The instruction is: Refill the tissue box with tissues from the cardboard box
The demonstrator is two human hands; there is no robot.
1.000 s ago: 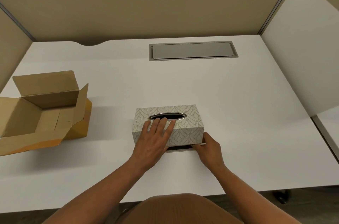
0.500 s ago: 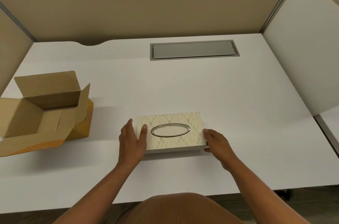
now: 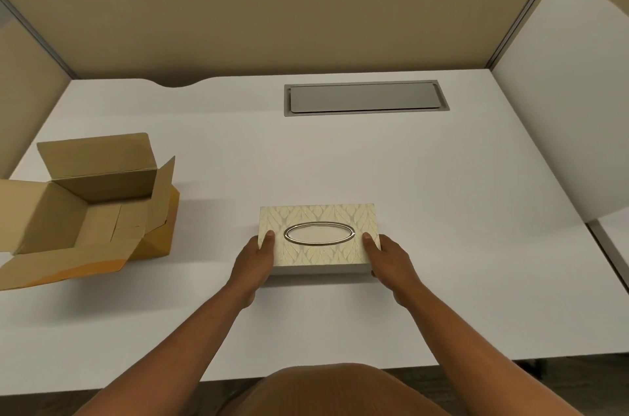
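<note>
My left hand (image 3: 256,257) and right hand (image 3: 388,255) clasp the short ends of the cream leaf-patterned tissue box with its oval silver-rimmed slot (image 3: 319,238), right of the open brown cardboard box (image 3: 85,204); the refill seems nearly finished, so next I release it.

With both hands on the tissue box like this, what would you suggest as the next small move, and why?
Probably let go. The left hand and right hand grip the ends of the tissue box, which sits flat, its oval opening showing white inside; the cardboard box looks empty.
</note>
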